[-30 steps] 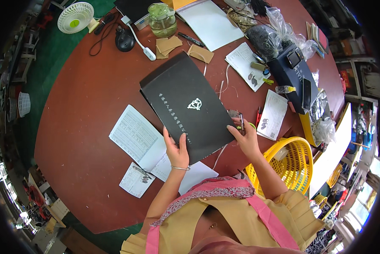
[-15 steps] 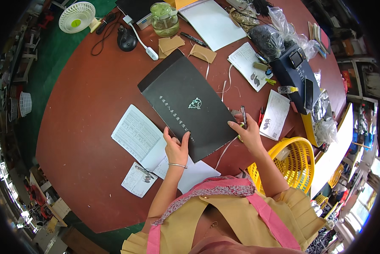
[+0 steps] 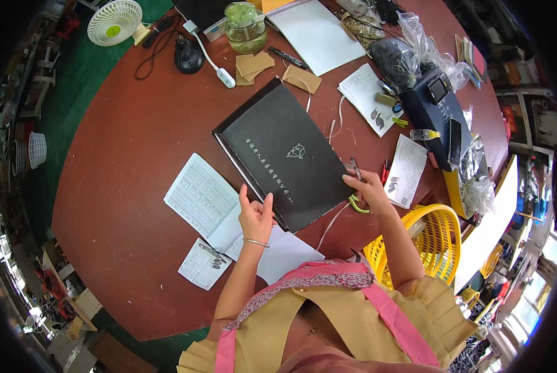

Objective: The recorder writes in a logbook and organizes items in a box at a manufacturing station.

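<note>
A flat black folder [image 3: 278, 161], with a silver emblem and a line of lettering, is held tilted above the table; I cannot tell if it is a thin box. My right hand [image 3: 368, 191] grips its right corner, with a pen [image 3: 356, 166] sticking up between the fingers. At the lower left edge is my left hand [image 3: 257, 217], thumb over the cover and index finger stretched up beside it; its other fingers are partly hidden. Below lies an open notebook [image 3: 202, 196], partly covered by the folder. A green-handled tool [image 3: 358, 205] shows under my right hand.
A yellow basket [image 3: 446, 242] stands at the right. Farther back lie a navy box [image 3: 429, 124], plastic bags [image 3: 409, 62], sheets with pictures [image 3: 359, 93], brown cards [image 3: 253, 65], a glass jug [image 3: 246, 37], a mouse [image 3: 188, 56] and a fan [image 3: 115, 23]. A small sheet [image 3: 205, 264] lies near left.
The folder has shifted a little to the right and tilted, so more of its left edge shows. My right hand moved slightly right with it; my left hand moved slightly left.
</note>
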`<state>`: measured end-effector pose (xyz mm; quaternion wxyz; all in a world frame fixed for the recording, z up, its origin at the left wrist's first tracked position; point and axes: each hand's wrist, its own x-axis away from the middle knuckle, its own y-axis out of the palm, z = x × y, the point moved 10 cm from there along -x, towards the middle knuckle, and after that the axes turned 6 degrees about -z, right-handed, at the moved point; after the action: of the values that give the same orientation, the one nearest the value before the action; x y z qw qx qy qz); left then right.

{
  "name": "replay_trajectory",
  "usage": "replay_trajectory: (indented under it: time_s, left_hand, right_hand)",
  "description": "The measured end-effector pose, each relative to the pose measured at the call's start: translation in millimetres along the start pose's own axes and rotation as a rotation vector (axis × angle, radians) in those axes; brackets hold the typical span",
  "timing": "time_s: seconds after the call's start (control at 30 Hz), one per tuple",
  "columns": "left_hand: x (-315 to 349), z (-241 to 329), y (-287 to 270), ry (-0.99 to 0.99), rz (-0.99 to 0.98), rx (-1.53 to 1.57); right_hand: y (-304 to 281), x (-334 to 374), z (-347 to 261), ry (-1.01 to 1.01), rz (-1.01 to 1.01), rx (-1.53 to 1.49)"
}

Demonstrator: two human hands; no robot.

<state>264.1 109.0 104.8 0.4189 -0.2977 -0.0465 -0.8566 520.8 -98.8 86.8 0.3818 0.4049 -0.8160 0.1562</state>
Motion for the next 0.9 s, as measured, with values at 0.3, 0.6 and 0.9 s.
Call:
replay_trajectory:
  time_s: [0.3, 0.6, 0.9]
  left_hand:
    - [-15.9, -24.7, -14.7, 0.200, 0.121, 0.023]
    - [-27.1, -40.1, -0.7, 0.168, -0.187, 0.427]
    - [10.1, -22.2, -33.7, 0.017, -0.183, 0.780]
  right_hand:
    - [22.5, -24.8, -9.8, -0.351, -0.098, 0.313]
    - [56.1, -43.4, 1.1, -0.080, -0.185, 0.172]
    - [85.0, 0.0, -66.5, -0.191, -0.336, 0.095]
